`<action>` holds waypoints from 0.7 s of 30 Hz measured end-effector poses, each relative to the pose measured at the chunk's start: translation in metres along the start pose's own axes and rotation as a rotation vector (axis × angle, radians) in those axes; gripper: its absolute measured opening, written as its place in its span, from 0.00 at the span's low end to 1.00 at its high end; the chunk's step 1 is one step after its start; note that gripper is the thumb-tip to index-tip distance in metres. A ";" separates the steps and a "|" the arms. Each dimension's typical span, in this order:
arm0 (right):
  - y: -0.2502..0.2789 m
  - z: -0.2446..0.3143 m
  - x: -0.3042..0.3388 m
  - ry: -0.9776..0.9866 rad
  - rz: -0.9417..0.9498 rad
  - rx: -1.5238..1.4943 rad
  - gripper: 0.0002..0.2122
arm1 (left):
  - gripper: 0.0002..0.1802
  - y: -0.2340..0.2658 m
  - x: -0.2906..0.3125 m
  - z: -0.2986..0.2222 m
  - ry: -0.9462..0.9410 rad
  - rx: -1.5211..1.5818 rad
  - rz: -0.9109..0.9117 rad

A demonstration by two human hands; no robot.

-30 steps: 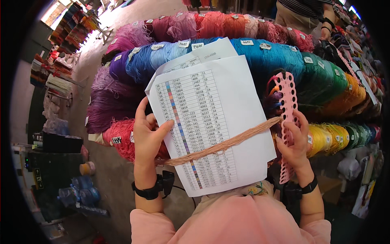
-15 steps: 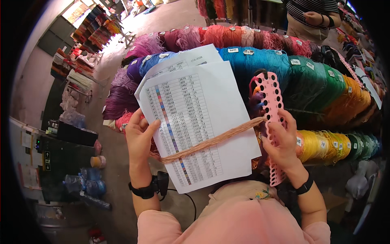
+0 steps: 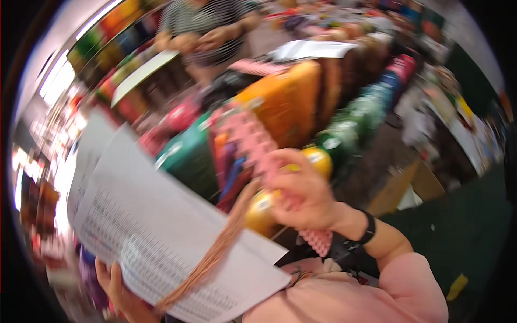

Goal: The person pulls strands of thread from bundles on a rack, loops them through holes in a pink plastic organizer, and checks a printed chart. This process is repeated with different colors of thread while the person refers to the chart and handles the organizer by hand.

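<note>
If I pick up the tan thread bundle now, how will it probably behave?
The tan thread bundle should be floppy, because many thin strands form it. It is probably light, as it looks slender against the white papers. Strands might separate, since I see no wrap along its middle.

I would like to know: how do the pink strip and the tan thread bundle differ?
The pink strip has a bumpy edge, while the tan thread bundle shows many fine strands. The pink strip is gripped in the right hand; the tan thread bundle lies across the white sheets. Both are long and narrow.
</note>
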State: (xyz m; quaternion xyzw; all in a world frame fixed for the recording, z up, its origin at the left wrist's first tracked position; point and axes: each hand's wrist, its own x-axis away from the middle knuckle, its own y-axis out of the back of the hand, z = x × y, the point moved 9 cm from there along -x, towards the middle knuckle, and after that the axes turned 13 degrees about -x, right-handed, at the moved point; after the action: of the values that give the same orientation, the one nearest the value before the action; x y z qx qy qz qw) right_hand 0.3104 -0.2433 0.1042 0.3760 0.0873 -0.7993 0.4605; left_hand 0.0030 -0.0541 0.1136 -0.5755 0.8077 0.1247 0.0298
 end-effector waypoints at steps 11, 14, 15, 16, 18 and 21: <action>0.124 -0.052 -0.004 -0.009 -0.123 0.138 0.14 | 0.16 -0.164 -0.049 0.058 0.058 -0.107 0.184; 0.114 -0.076 -0.029 0.049 -0.127 0.180 0.13 | 0.13 -0.174 -0.044 0.057 0.128 -0.203 0.157; 0.109 -0.085 -0.037 0.081 -0.150 0.207 0.13 | 0.16 -0.180 -0.038 0.055 0.201 -0.264 0.193; 0.098 -0.103 -0.044 0.023 -0.055 0.256 0.14 | 0.20 -0.184 -0.036 0.057 0.273 -0.326 0.229; 0.067 -0.152 -0.045 -0.272 0.258 0.403 0.16 | 0.25 -0.185 -0.034 0.068 0.347 -0.308 0.320; 0.056 -0.164 -0.039 -0.252 0.360 0.482 0.19 | 0.24 -0.183 -0.029 0.073 0.354 -0.366 0.402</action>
State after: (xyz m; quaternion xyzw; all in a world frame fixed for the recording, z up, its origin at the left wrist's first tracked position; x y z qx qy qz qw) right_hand 0.4518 -0.1686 0.0272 0.3818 -0.2300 -0.7428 0.4996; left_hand 0.1768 -0.0662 0.0181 -0.4130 0.8620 0.1691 -0.2405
